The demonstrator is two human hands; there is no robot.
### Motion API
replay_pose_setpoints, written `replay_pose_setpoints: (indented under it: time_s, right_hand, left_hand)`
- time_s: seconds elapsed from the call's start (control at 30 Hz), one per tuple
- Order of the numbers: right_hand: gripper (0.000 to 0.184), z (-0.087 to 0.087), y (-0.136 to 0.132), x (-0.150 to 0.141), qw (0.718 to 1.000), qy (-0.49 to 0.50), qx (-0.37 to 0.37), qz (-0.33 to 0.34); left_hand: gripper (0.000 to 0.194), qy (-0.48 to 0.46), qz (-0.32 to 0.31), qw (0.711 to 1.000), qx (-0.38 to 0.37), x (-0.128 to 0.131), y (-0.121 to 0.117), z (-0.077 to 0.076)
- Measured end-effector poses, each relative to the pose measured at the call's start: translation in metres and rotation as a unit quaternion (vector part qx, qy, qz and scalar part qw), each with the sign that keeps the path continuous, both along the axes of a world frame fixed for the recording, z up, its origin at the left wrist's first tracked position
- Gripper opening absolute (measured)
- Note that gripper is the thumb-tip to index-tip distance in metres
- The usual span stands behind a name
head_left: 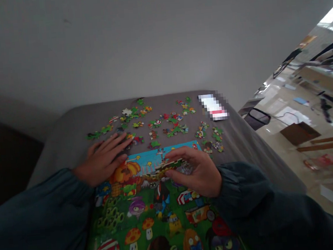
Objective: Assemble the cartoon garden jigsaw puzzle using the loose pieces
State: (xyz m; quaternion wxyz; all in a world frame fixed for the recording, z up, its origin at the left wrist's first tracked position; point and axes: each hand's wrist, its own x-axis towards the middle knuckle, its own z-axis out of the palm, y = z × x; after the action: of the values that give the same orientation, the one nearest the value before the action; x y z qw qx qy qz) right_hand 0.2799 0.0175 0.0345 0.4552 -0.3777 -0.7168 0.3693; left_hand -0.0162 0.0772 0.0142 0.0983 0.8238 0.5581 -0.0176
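Below me lies a colourful cartoon puzzle picture [145, 220] with a blue top strip, a pumpkin, mushrooms and green ground. Over its upper part, my right hand [198, 169] pinches a small clump of jigsaw puzzle pieces [172, 164] between thumb and fingers; how many it holds is unclear. My left hand [106, 157] lies flat with fingers stretched out at the picture's upper left corner. Its fingertips reach loose jigsaw pieces [137, 140] on the grey cloth [68, 137].
More loose puzzle pieces [176, 128] are scattered in groups beyond the picture. A phone with a lit, pixelated screen [214, 107] lies at the back right. Behind is a plain wall [148, 45]. On the floor at right sits a cardboard box [299, 132].
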Motion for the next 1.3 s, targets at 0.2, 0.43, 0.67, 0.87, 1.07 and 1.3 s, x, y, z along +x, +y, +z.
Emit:
replay_pose_setpoints:
  time_s: [0.2,0.43,0.67,0.87,1.07,1.3]
  right_hand:
    - [0.031,0.011,-0.010,-0.007,0.999,-0.044,-0.009,0.026]
    - [0.026,0.026,-0.061,-0.035,0.990,-0.087,-0.072,0.089]
    - [0.024,0.013,-0.097,-0.073,0.978,-0.149,-0.104,0.103]
    - [0.029,0.005,-0.100,-0.082,0.968,-0.199,-0.131,0.076]
    - [0.035,0.004,-0.098,-0.079,0.958,-0.249,-0.131,0.061]
    - [0.041,0.009,-0.094,-0.080,0.945,-0.257,-0.189,0.068]
  left_hand:
    - [0.061,-0.025,-0.002,1.000,-0.005,0.001,0.002,-0.003]
    - [0.061,-0.059,-0.022,0.998,-0.001,0.003,0.005,-0.008]
    - [0.057,-0.076,-0.026,0.997,0.017,0.006,0.005,-0.012]
    - [0.058,-0.080,-0.036,0.996,0.018,0.007,0.007,-0.012]
    - [0.057,-0.084,-0.041,0.995,0.028,0.006,0.007,-0.012]
    - [0.057,-0.073,-0.034,0.996,0.023,0.008,0.006,-0.010]
